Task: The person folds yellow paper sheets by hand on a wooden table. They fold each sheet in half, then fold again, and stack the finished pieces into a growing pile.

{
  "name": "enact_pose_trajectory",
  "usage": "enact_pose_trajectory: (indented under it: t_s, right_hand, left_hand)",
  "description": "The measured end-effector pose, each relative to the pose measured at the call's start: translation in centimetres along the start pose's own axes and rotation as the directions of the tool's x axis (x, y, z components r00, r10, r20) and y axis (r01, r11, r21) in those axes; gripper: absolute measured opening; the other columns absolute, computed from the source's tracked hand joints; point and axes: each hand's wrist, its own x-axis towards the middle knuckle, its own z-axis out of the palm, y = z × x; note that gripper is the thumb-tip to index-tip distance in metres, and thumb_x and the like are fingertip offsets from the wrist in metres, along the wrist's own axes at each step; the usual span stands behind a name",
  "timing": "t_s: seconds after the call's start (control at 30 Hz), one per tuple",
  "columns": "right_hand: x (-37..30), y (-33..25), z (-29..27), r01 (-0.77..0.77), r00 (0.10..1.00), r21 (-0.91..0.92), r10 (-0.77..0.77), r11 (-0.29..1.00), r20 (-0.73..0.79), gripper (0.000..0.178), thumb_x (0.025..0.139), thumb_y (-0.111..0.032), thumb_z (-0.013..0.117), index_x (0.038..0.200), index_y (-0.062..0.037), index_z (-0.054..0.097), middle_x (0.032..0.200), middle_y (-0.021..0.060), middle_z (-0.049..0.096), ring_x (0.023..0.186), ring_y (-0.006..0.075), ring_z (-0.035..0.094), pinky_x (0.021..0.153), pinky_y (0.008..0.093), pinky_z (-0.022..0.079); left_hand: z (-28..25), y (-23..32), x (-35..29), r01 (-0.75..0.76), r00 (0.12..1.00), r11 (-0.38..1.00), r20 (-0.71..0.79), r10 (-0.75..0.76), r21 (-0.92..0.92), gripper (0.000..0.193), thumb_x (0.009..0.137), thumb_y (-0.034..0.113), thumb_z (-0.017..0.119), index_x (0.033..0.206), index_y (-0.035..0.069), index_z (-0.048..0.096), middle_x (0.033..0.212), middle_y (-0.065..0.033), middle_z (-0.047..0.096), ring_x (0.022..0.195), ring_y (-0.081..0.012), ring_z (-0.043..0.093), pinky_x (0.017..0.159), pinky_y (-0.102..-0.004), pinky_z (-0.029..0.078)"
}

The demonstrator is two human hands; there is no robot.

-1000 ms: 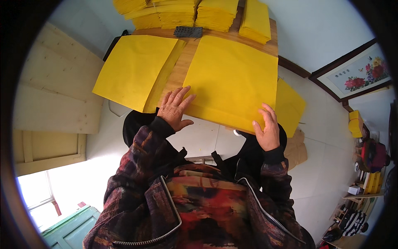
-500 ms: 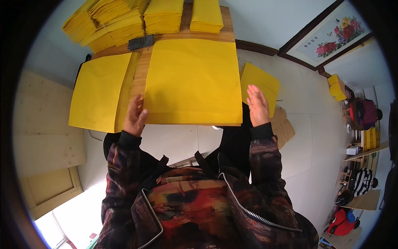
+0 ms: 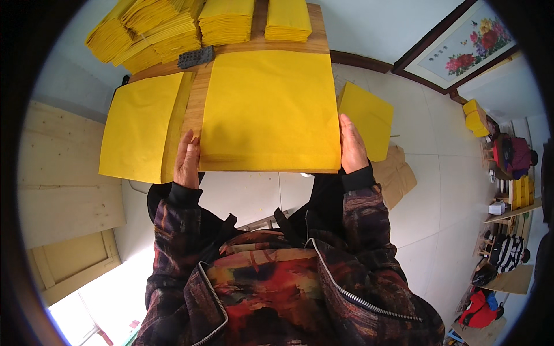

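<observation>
A large stack of yellow paper sheets [image 3: 269, 109] lies squarely in front of me, its near edge reaching past the table. Along its left side is my left hand [image 3: 187, 160], held on edge with fingers stretched out. Against the right side rests my right hand [image 3: 352, 145], palm inward, fingers straight. Both hands are open, and the stack lies between them. To the left of my left hand is another pile of yellow sheets [image 3: 141, 127], its right edge slightly fanned.
On the wooden table [image 3: 198, 98], folded yellow bundles [image 3: 225, 20] stand along the back beside a dark grey textured block [image 3: 195, 57]. Right of the table, yellow sheets [image 3: 369, 121] sit lower, above brown paper [image 3: 395, 179]. Several people sit at far-right benches [image 3: 511, 277].
Both hands have moved inward, bringing the palms up to the sides of the large stack. The right hand has shifted left the most. The view has shifted slightly.
</observation>
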Motion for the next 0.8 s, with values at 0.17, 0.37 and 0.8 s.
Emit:
enact_pose_trajectory:
  t_s: [0.17, 0.37, 0.8]
  right_hand:
    - [0.0, -0.5, -0.5, -0.017, 0.999, -0.257, 0.025, 0.966, 0.026, 0.059, 0.093, -0.011, 0.053, 0.143, 0.004, 0.024, 0.145, 0.019, 0.033, 0.133, 0.0253, 0.035, 0.109, 0.0335, 0.029]
    - [0.8, -1.2, -0.2, -0.108, 0.993, -0.403, 0.117, 0.909, -0.004, 0.067, 0.083, 0.002, 0.054, 0.142, 0.0043, 0.024, 0.136, 0.0186, 0.042, 0.123, 0.0237, 0.046, 0.101, 0.0334, 0.038]
    - [3.0, -0.3, -0.2, -0.208, 0.975, -0.402, 0.158, 0.892, -0.156, 0.066, 0.08, -0.002, 0.057, 0.14, 0.0037, 0.031, 0.109, 0.0155, 0.06, 0.096, 0.0202, 0.059, 0.084, 0.0304, 0.046]
  left_hand:
    - [1.0, 0.2, -1.0, -0.391, 0.917, 0.77, 0.14, 0.374, 0.504, 0.051, 0.09, 0.017, 0.059, 0.137, 0.005, 0.041, 0.143, -0.0156, 0.037, 0.136, -0.0299, 0.031, 0.108, -0.0367, 0.03]
    - [1.7, 0.1, -2.5, -0.45, 0.886, 0.327, 0.369, 0.282, 0.831, 0.051, 0.077, 0.015, 0.069, 0.125, 0.009, 0.052, 0.139, -0.0144, 0.04, 0.131, -0.0373, 0.034, 0.107, -0.0447, 0.032]
    - [1.8, 0.0, -2.4, -0.447, 0.883, 0.284, 0.366, 0.295, 0.848, 0.05, 0.077, 0.018, 0.069, 0.123, 0.009, 0.053, 0.137, -0.0139, 0.041, 0.13, -0.0375, 0.034, 0.106, -0.0457, 0.033]
